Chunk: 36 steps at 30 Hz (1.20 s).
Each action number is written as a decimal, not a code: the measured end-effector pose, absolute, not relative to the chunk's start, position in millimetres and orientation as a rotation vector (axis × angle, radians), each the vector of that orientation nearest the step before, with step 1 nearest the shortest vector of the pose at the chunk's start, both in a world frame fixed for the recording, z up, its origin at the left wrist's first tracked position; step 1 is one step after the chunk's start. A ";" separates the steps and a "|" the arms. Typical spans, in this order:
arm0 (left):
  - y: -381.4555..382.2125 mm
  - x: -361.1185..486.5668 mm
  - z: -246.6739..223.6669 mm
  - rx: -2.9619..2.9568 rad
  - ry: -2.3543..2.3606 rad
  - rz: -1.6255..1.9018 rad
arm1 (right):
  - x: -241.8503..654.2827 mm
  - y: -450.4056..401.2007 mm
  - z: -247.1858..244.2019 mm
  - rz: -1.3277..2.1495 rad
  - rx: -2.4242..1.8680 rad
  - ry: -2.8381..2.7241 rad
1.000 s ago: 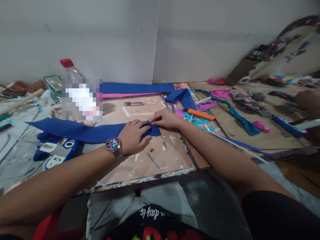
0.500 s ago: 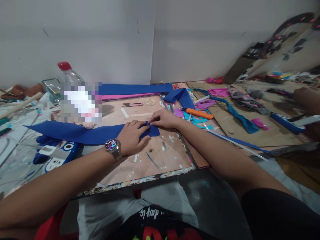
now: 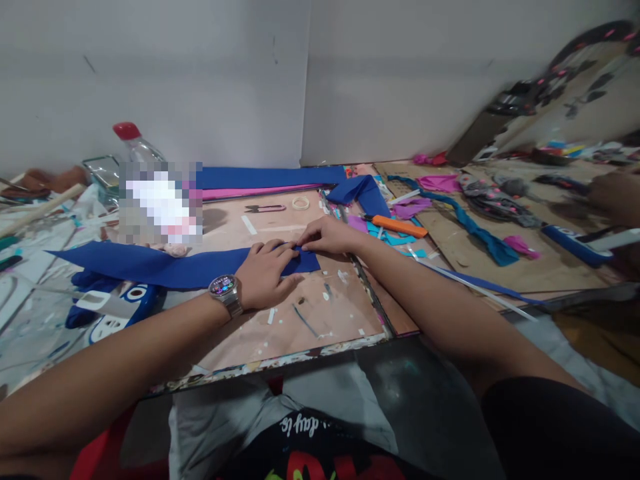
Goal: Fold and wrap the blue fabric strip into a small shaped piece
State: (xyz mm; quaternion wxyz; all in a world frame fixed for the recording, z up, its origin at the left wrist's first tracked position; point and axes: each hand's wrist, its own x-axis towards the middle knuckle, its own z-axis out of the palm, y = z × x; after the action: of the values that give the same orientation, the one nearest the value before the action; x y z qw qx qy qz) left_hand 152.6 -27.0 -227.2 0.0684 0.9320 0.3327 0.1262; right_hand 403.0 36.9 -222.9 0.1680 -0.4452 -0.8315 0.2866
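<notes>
Blue fabric strip [image 3: 165, 267], hands [image 3: 267, 272] [image 3: 325, 236] pressing on it

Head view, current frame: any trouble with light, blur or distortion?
Head view: dim, flat light; a soft shadow beside the bottle; both the left hand and right hand fairly clear on the blue strip; a co-worker's hand smeared at the right edge; the flask leans, probably from lens distortion; pixelation hides much of the bottle.
</notes>
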 end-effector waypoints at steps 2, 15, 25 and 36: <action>-26.9 153.1 -227.0 2.808 1.001 0.371 | 404.3 37.2 -221.3 0.826 -1.266 -2.376; -26.6 152.8 -227.2 2.807 1.004 0.362 | 419.6 40.7 -209.4 1.033 -1.271 -2.452; -26.5 152.8 -226.8 2.810 1.001 0.370 | 419.5 39.1 -206.9 0.975 -1.299 -2.451; -25.8 150.9 -230.7 2.819 1.017 0.391 | 419.0 39.7 -213.3 1.033 -1.316 -2.361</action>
State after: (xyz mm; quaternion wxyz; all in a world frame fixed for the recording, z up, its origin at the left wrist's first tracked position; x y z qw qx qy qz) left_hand 150.9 -25.8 -230.7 0.0596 0.9311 0.3359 0.1290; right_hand 419.0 39.7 -213.3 0.1236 -0.4512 -0.8097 0.3543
